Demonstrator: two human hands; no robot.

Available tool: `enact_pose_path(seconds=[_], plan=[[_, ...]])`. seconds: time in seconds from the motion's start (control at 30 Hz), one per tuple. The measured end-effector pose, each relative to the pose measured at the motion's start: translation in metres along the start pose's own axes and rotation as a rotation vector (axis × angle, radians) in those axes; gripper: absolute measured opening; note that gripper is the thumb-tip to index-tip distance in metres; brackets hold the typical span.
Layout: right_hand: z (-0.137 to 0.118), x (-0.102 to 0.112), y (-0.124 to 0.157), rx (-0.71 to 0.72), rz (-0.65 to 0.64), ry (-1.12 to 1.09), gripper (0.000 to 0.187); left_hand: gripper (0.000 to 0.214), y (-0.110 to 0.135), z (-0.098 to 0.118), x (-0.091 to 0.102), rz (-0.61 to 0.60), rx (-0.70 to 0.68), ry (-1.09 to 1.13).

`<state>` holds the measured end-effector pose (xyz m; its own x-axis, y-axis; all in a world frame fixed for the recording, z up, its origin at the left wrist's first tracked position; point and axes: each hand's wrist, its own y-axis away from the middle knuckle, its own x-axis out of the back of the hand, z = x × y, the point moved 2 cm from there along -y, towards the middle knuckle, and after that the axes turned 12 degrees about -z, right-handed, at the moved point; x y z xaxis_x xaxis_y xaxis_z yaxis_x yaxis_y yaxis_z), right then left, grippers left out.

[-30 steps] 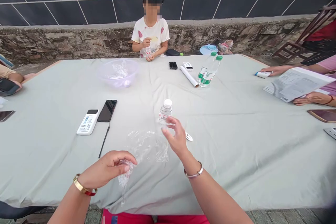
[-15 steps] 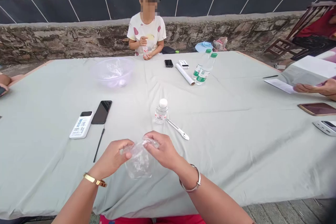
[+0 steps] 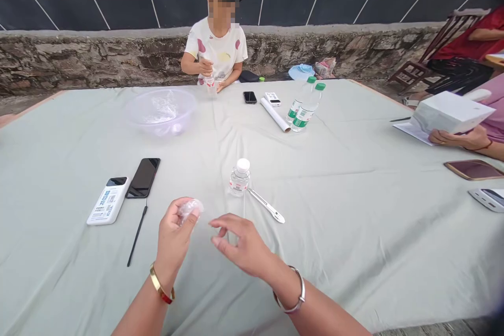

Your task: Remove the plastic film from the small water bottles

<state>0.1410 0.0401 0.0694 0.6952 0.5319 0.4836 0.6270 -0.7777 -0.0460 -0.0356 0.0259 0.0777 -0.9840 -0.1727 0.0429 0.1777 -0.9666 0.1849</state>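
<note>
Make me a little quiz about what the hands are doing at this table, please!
1. True or false: the left hand pinches a crumpled wad of clear plastic.
2. What colour is the cap on the small bottle just beyond the hands? A green, B white, C red.
3. Fill the gap: the right hand holds ___.
Key: 1 true; 2 B; 3 nothing.

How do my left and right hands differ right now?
The left hand pinches a crumpled wad of clear plastic; the right hand is empty, fingers loosely spread above the tablecloth. The left wrist wears a gold bangle, the right a silver bangle. Both hover near the small bottle.
</note>
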Motion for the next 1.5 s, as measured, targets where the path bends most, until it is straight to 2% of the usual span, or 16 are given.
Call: enact_pose_path(seconds=[0.07, 0.1, 0.17, 0.2, 0.3, 0.4, 0.5, 0.6, 0.67, 0.77, 0.87, 1.0, 1.07, 1.23, 1.37, 1.5], plan=[[0.034, 0.021, -0.002, -0.227, 0.269, 0.059, 0.03, 0.047, -0.013, -0.001, 0.01, 0.09, 0.013, 0.08], [0.05, 0.029, -0.005, -0.329, 0.351, 0.092, 0.042, 0.05, -0.019, -0.001, 0.013, 0.105, 0.02, 0.103], [0.078, 0.037, -0.016, -0.424, 0.372, 0.111, 0.069, 0.048, -0.03, -0.003, 0.015, 0.077, 0.042, 0.108], [0.088, 0.039, -0.025, -0.429, 0.345, 0.097, 0.074, 0.045, -0.034, -0.005, 0.014, 0.047, 0.05, 0.098], [0.106, 0.048, -0.059, -0.397, 0.324, 0.052, 0.057, 0.04, -0.04, -0.013, 0.009, -0.039, 0.083, 0.047], [0.122, 0.074, -0.103, -0.411, 0.411, 0.071, 0.046, 0.036, -0.039, -0.025, 0.01, -0.04, 0.132, -0.065], [0.147, 0.114, -0.151, -0.488, 0.561, 0.103, 0.044, 0.03, -0.035, -0.038, 0.014, -0.058, 0.204, -0.188], [0.171, 0.151, -0.196, -0.5, 0.654, 0.098, 0.046, 0.027, -0.03, -0.049, 0.015, -0.165, 0.29, -0.23], [0.184, 0.169, -0.22, -0.497, 0.687, 0.09, 0.049, 0.027, -0.026, -0.054, 0.011, -0.186, 0.312, -0.231], [0.194, 0.182, -0.241, -0.506, 0.706, 0.074, 0.052, 0.027, -0.021, -0.058, 0.004, -0.132, 0.302, -0.245], [0.197, 0.175, -0.241, -0.557, 0.711, 0.059, 0.056, 0.025, -0.017, -0.062, -0.001, -0.078, 0.27, -0.275], [0.186, 0.132, -0.214, -0.587, 0.654, 0.067, 0.052, 0.018, -0.025, -0.068, -0.001, -0.115, 0.203, -0.308], [0.173, 0.1, -0.196, -0.534, 0.537, 0.14, 0.05, 0.017, -0.04, -0.064, 0.003, -0.164, 0.181, -0.306], [0.14, 0.036, -0.159, -0.353, 0.244, 0.471, 0.048, 0.048, -0.105, -0.027, 0.026, -0.131, 0.208, -0.106], [0.131, 0.022, -0.148, -0.303, 0.199, 0.58, 0.042, 0.038, -0.153, 0.001, 0.046, -0.108, 0.251, 0.109], [0.133, 0.022, -0.15, -0.32, 0.184, 0.611, 0.038, 0.034, -0.16, -0.012, 0.042, -0.065, 0.244, 0.148]])
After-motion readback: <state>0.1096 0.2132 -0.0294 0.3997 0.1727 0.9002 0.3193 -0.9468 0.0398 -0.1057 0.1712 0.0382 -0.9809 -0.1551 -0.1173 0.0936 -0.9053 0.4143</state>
